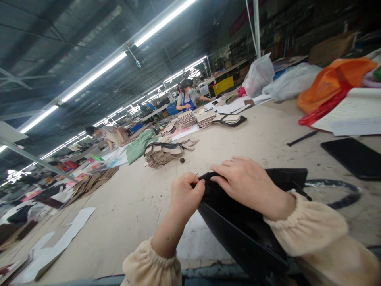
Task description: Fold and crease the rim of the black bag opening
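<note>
My left hand (185, 195) pinches the black bag (235, 234) by its edge; whether my right hand (247, 186) grips it, I can't tell from here.

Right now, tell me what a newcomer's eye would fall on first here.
Probably the black item in the foreground, with the left hand pinching its upper edge and the right hand touching it close by. Next, likely the bright orange bag on the right of the table, and the glowing ceiling lights slanting across the upper left.
</note>
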A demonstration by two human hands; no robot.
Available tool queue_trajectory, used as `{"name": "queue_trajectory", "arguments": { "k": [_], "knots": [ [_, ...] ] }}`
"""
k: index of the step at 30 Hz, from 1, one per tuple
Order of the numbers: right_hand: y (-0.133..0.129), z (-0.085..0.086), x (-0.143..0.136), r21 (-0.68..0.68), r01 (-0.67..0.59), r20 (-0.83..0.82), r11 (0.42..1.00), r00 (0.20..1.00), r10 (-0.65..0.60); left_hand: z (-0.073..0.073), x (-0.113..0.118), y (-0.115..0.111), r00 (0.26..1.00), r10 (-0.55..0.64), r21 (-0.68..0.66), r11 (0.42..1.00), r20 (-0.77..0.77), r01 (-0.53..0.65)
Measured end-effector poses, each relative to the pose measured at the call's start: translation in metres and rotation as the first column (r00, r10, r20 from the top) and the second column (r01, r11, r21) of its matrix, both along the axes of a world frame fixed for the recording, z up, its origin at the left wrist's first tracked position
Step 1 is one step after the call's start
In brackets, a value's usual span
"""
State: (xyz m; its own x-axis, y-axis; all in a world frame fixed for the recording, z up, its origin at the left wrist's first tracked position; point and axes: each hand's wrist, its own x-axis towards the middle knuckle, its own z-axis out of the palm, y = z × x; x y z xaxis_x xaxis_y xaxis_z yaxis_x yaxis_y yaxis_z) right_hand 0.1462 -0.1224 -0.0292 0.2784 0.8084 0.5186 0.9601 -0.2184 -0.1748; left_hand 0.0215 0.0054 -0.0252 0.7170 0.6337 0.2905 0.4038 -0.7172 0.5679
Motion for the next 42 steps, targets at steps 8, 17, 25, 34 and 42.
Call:
{"name": "queue_trajectory", "arguments": {
  "k": [8,17,25,34,42],
  "knots": [
    [0.011,-0.003,-0.005,0.052,-0.063,-0.012,0.997,0.998,0.064,0.001,-0.002,0.000,1.000,-0.027,-0.008,1.000,0.015,0.028],
    [0.016,-0.004,-0.008,0.079,-0.071,-0.050,0.994,0.996,0.075,-0.002,-0.004,0.001,0.999,-0.040,-0.005,0.999,0.024,0.040],
    [0.016,-0.005,-0.009,0.068,-0.043,-0.069,0.997,0.996,0.048,0.000,-0.002,0.003,0.999,-0.036,-0.026,0.999,0.019,0.036],
    [0.005,0.006,-0.007,0.006,-0.151,-0.113,0.989,0.982,0.150,-0.002,-0.016,0.004,0.990,-0.085,-0.216,0.970,0.110,0.107],
    [0.010,-0.002,-0.002,0.006,-0.068,-0.044,0.998,0.997,0.069,-0.002,-0.022,-0.011,0.977,-0.080,-0.122,0.987,0.196,0.106]
  ]
}}
